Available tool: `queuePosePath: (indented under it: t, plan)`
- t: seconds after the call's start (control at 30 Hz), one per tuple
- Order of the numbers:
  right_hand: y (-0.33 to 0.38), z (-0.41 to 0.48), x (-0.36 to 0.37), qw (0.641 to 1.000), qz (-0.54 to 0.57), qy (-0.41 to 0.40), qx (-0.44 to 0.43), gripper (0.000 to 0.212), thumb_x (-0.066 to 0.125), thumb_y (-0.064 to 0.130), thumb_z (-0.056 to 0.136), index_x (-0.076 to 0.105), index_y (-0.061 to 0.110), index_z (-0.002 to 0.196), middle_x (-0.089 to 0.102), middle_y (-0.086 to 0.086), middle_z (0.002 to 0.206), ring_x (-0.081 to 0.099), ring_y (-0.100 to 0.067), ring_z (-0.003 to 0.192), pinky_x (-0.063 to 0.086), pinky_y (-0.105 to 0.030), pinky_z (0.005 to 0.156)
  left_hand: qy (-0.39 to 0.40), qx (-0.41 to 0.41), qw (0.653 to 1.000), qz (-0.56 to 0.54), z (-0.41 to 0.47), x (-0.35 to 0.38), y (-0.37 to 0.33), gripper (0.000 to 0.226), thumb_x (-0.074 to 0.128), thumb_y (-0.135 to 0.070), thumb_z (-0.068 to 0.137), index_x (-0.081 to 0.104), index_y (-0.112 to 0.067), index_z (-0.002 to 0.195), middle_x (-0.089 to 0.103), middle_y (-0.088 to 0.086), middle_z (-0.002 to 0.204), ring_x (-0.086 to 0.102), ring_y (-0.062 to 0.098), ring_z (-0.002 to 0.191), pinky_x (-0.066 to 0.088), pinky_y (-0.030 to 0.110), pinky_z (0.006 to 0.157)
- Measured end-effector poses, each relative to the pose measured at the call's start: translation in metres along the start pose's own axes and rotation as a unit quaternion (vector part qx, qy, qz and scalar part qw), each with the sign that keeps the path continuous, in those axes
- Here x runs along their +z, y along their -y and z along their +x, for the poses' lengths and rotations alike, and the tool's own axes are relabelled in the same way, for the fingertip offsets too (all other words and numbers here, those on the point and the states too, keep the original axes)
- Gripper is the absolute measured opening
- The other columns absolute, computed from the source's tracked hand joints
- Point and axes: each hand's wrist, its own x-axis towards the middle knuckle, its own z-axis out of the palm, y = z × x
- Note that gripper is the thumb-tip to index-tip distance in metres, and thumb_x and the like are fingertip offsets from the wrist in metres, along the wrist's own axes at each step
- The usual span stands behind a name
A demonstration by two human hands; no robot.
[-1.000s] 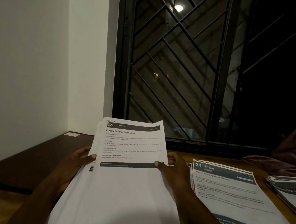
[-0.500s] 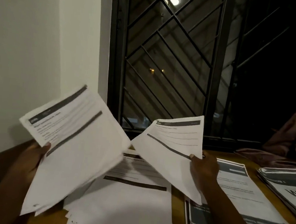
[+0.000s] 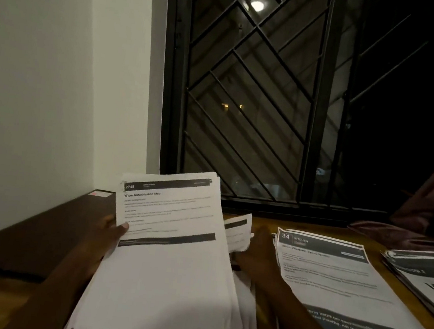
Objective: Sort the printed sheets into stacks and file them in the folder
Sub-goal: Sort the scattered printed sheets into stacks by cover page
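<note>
Several printed sheets (image 3: 167, 260) form a loose bundle tilted up toward the camera at the near left of the surface (image 3: 376, 248), the top one headed "Wipe baseboards clean". The left grip (image 3: 105, 236) pinches the bundle's left edge, thumb on top and fingers hidden beneath. The right grip (image 3: 255, 250) lies just beside the bundle's right edge, against a partly hidden sheet (image 3: 238, 230); it is too dark and blurred to tell whether it pinches that sheet. Such paper is probably light, limp and slippery sheet on sheet, so a one-edge hold may let it sag and fan out; supporting it from below and pinching near a corner looks safer. To the right a kitchen stack (image 3: 332, 281) lies flat, with another stack (image 3: 424, 280) beyond it
</note>
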Motion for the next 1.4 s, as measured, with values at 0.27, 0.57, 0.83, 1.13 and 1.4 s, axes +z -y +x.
queuePosePath:
  t: [0.27,0.57,0.83,1.13,1.4]
  plan:
    - [0.025,-0.007,0.003,0.974,0.168,0.151,0.018,0.022,0.061,0.025,0.092,0.067,0.016,0.111,0.071,-0.001,0.111,0.068,-0.017,0.096,0.054,-0.026,0.079,0.043,-0.001,0.999,-0.004,-0.015,0.006,-0.005,0.037,0.049,0.002,0.095,0.049,0.002,0.131,0.061,0.024,0.124,0.064,0.038,0.1,0.059,0.042,0.075]
    - [0.019,-0.01,-0.001,0.968,0.232,0.085,0.03,0.024,0.082,0.021,0.071,0.071,0.012,0.091,0.074,0.002,0.092,0.071,-0.015,0.082,0.056,-0.03,0.071,0.099,0.038,0.993,-0.045,-0.034,0.016,-0.013,0.023,0.045,0.011,0.093,0.054,0.004,0.112,0.075,0.0,0.075,0.072,0.016,0.06,0.057,0.025,0.049]
    - [0.019,-0.009,0.002,0.974,0.225,-0.007,-0.03,0.042,0.072,0.018,0.082,0.042,0.028,0.11,0.065,0.005,0.097,0.064,-0.01,0.084,0.052,-0.027,0.062,0.102,0.031,0.993,-0.043,-0.032,0.012,-0.013,0.018,0.041,0.012,0.094,0.054,0.0,0.096,0.072,-0.001,0.062,0.07,0.015,0.054,0.055,0.024,0.045]
    - [0.02,-0.01,0.009,0.974,0.218,0.053,-0.024,0.008,0.067,0.023,0.087,0.073,0.018,0.088,0.074,0.002,0.096,0.069,-0.02,0.095,0.054,-0.045,0.09,0.101,0.016,0.993,-0.056,-0.026,0.006,-0.01,0.018,0.046,0.005,0.094,0.057,-0.001,0.107,0.069,0.018,0.096,0.073,0.024,0.067,0.059,0.032,0.052]
    - [0.027,0.004,-0.014,0.979,0.175,-0.096,0.03,0.02,0.049,0.023,0.097,0.056,0.008,0.087,0.064,-0.012,0.092,0.059,-0.027,0.085,0.051,-0.039,0.08,0.139,-0.002,0.988,-0.069,-0.026,0.01,-0.007,0.035,0.055,0.009,0.087,0.058,-0.004,0.119,0.069,0.02,0.112,0.071,0.038,0.091,0.06,0.046,0.071]
